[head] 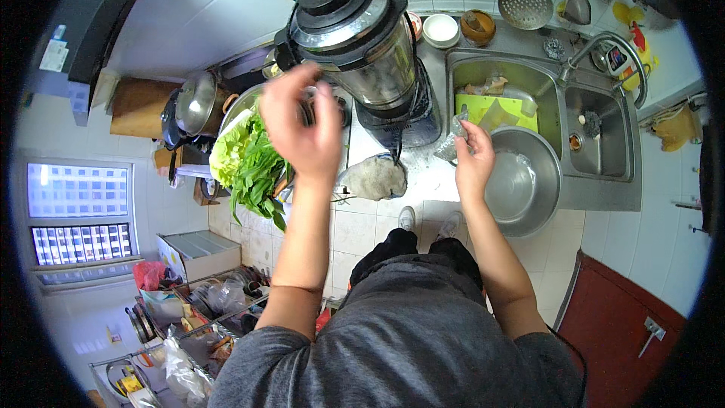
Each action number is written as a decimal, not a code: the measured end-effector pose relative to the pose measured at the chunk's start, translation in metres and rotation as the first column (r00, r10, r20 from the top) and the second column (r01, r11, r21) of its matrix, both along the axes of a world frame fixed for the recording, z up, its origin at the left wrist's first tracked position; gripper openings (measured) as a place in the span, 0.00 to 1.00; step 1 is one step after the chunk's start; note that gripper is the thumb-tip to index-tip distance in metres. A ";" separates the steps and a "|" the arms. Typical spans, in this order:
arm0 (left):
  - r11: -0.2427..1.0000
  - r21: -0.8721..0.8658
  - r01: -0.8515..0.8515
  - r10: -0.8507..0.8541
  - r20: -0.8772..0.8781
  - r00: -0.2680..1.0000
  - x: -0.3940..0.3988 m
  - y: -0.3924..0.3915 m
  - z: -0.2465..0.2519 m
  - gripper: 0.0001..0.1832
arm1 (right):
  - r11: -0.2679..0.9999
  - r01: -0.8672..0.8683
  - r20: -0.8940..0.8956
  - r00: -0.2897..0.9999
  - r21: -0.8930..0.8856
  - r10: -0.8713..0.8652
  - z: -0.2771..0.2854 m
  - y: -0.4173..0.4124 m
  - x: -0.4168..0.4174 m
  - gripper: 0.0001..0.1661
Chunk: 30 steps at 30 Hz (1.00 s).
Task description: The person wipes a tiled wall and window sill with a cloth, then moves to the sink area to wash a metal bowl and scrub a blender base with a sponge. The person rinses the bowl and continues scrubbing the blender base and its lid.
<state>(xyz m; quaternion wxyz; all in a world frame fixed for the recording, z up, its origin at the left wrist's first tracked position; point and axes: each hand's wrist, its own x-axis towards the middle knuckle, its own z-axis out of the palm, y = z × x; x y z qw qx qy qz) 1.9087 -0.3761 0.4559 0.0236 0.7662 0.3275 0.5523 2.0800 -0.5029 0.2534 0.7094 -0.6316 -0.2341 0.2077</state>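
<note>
My right hand (476, 158) pinches a small grey-green glittering pad or packet (449, 144) between thumb and fingers; which of the two it is I cannot tell. It is held over the counter, left of a large steel basin (518, 187). My left hand (300, 119), blurred, is raised in front of the lower left of a blender (379, 76) with a black and chrome lid. Its thumb and forefinger are apart, with nothing visible between them. Leafy greens (255, 164) lie in a bowl left of that hand, partly hidden by it. A greyish cloth (375, 177) rests at the counter's front edge.
A double steel sink (555, 90) is at the right, with a yellow-green board (512, 110) inside and the basin overlapping its front edge. White bowls (441, 30) stand along the wall. Lidded pots (198, 102) are at the left. Crowded shelving (192, 328) stands behind left.
</note>
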 end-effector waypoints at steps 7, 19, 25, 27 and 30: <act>0.978 -0.013 -0.209 0.180 -0.455 0.872 -0.012 0.080 0.073 0.11 | 0.998 -0.020 -0.119 0.992 0.059 0.027 -0.001 -0.012 0.008 0.17; 0.977 -0.041 0.208 -0.212 -0.184 0.960 -0.002 0.126 0.120 0.11 | 0.998 0.004 -0.136 0.991 0.064 0.005 0.007 -0.028 0.015 0.18; 0.986 -0.005 0.167 -0.167 0.012 0.986 -0.046 0.016 0.122 0.06 | 0.998 0.034 -0.211 0.977 0.057 -0.022 0.003 -0.041 0.015 0.18; 0.968 -0.119 0.220 -0.225 -0.031 0.974 -0.090 -0.013 0.112 0.07 | 0.997 0.031 -0.241 0.970 0.074 -0.012 0.008 -0.040 0.014 0.19; 0.786 -0.460 0.413 -0.430 0.072 0.900 -0.151 -0.046 0.073 0.09 | 0.995 0.017 -0.262 0.965 0.098 0.010 0.011 -0.035 0.016 0.20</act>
